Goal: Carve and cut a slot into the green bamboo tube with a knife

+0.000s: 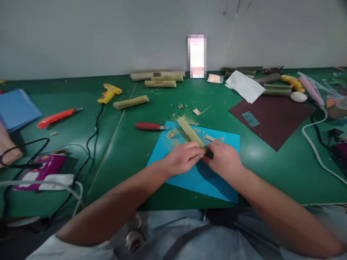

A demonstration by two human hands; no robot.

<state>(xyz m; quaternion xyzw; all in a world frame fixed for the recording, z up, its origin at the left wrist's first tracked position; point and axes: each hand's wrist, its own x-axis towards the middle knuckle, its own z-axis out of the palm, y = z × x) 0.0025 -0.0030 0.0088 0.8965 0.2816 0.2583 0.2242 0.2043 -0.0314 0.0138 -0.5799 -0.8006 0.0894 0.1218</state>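
Note:
A pale green bamboo piece [189, 130] slants over a bright blue sheet [217, 184], its far end pointing up and left. My left hand [184, 157] is closed around its near part. At that same near end, the fingers of my right hand [223, 159] are closed and meet the left fingertips; the exact grip is partly hidden. A small pale, narrow thing [208, 137] shows just beyond the right knuckles; I cannot make out its kind. Shavings and a small chip [171, 134] lie beside the bamboo. A red-handled knife [149, 126] rests with its blade over the sheet's left corner.
Left are a yellow glue gun [110, 94], an orange-red utility knife [58, 117], a purple power strip [48, 168] and trailing cords. More bamboo pieces [159, 83] line the back beside an upright phone [197, 56]. A dark brown sheet [273, 124] and white paper [244, 86] lie right.

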